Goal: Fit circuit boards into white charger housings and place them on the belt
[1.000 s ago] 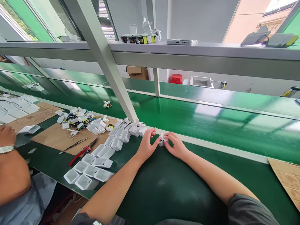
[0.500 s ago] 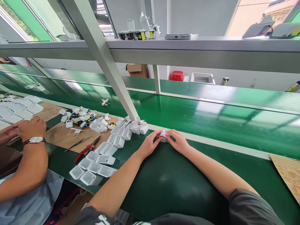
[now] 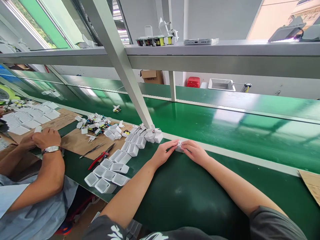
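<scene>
At the near edge of the tabletop [image 3: 180,193], toward its left, I see the first of the cups [image 3: 122,157], white and mostly mouth up. They extend diagonally in close rows to the far edge, at the foot of the post [image 3: 122,63]. Farther left, a co-worker's hands [image 3: 47,138] meet at a small white piece [image 3: 38,129]; one wrist carries a watch [image 3: 51,149]. Left of the cups lie the pliers [image 3: 105,155], red-handled, tips at the right edge of the cardboard [image 3: 77,143]. The tweezers [image 3: 91,150] lie just left of the pliers.

Near the tabletop's far edge, I locate the white part [image 3: 179,149], largely covered by fingers. Left hand [image 3: 163,154]: thumb and fingers closed on its left side. Right hand [image 3: 197,154]: thumb and fingers closed on its right side. I cannot tell whether the part bears on the tabletop.

At the cardboard's far edge lies a pile [image 3: 97,125] of boards and white bits. Beyond the tabletop's far edge runs the green belt [image 3: 195,118], with one loose board [image 3: 116,109] left of the post. Above it, the shelf [image 3: 212,59] carries a phone [image 3: 201,42]. Farthest, I note a carton [image 3: 152,77].
</scene>
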Demonstrator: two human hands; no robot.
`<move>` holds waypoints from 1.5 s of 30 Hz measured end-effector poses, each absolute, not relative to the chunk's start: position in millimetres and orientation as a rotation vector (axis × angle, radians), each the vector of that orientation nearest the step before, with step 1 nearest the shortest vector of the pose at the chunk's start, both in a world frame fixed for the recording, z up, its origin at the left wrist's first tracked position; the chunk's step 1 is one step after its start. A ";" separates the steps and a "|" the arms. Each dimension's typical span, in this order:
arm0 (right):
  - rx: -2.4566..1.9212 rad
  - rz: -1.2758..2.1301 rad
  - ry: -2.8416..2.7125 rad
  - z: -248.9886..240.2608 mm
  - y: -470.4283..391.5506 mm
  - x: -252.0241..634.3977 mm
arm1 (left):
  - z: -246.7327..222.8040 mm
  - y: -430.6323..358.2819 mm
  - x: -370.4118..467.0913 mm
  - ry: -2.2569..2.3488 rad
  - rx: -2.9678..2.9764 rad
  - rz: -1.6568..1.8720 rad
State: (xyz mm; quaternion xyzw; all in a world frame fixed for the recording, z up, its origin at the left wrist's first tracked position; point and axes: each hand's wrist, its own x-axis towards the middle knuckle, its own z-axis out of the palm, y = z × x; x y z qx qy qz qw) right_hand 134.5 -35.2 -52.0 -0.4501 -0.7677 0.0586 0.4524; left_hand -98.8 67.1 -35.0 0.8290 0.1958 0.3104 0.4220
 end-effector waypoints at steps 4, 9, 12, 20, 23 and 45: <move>-1.109 0.155 -1.920 -55.9 -33.5 129.7 | -37.5 67.2 -99.2 0.478 2.081 0.789; -1.140 0.163 -1.919 -57.3 -29.3 123.4 | -43.3 67.6 -95.8 0.501 2.054 0.811; -1.163 0.172 -1.919 -54.6 -29.7 121.6 | -44.9 66.0 -92.4 0.528 2.002 0.834; -1.227 0.064 -1.955 -51.9 -30.5 120.7 | -49.7 66.7 -85.6 0.536 1.899 0.847; -1.232 0.087 -1.926 -52.6 -30.0 120.6 | -55.8 70.5 -83.1 0.565 1.896 0.861; -1.140 0.076 -1.911 -47.6 -37.8 126.9 | -80.2 93.4 -75.6 0.783 1.539 0.932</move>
